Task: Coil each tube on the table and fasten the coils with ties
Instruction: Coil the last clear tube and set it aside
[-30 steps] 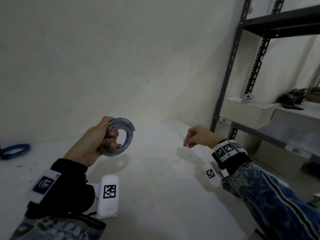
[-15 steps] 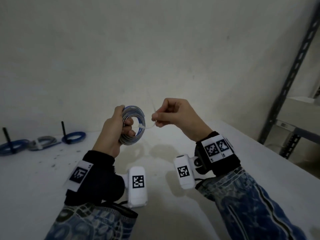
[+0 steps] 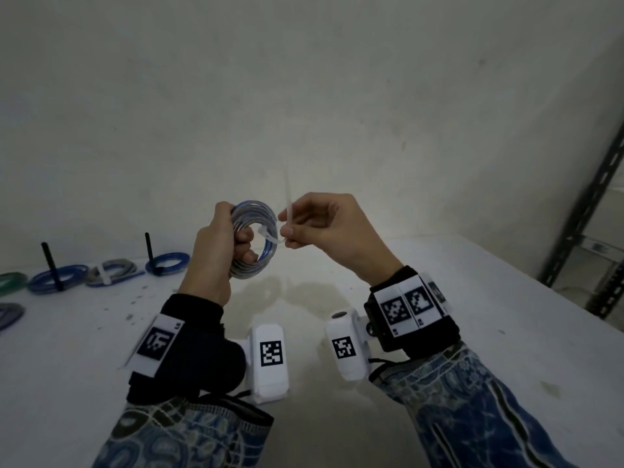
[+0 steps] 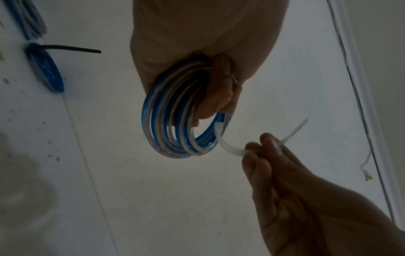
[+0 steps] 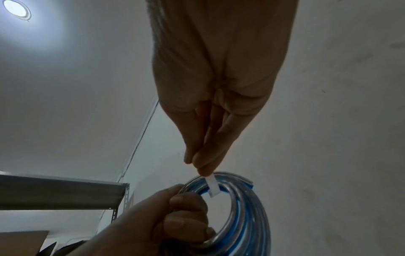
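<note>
A coil of clear and blue tube [image 3: 255,243] [image 4: 175,121] [image 5: 243,216] is held upright above the white table [image 3: 388,383]. My left hand [image 3: 219,244] [image 4: 210,69] [image 5: 157,223] grips the coil's left side, fingers curled through its middle. A white zip tie [image 3: 287,211] [image 4: 228,149] [image 5: 212,188] has one end poked into the coil's ring on the right side. My right hand [image 3: 317,224] [image 4: 263,152] [image 5: 203,162] pinches the tie close to the coil; the tie's free tail points up.
Several tied coils lie at the table's far left: blue ones with upright black ties [image 3: 55,280] [image 3: 167,261], a grey one [image 3: 113,270], a green one [image 3: 11,282]. A metal rack [image 3: 587,211] stands at the right, beyond the table edge.
My right hand came from the table's right side with the white tie and brought it to the coil. The tie's end now sits inside the ring, tail turned up. The view swung left.
</note>
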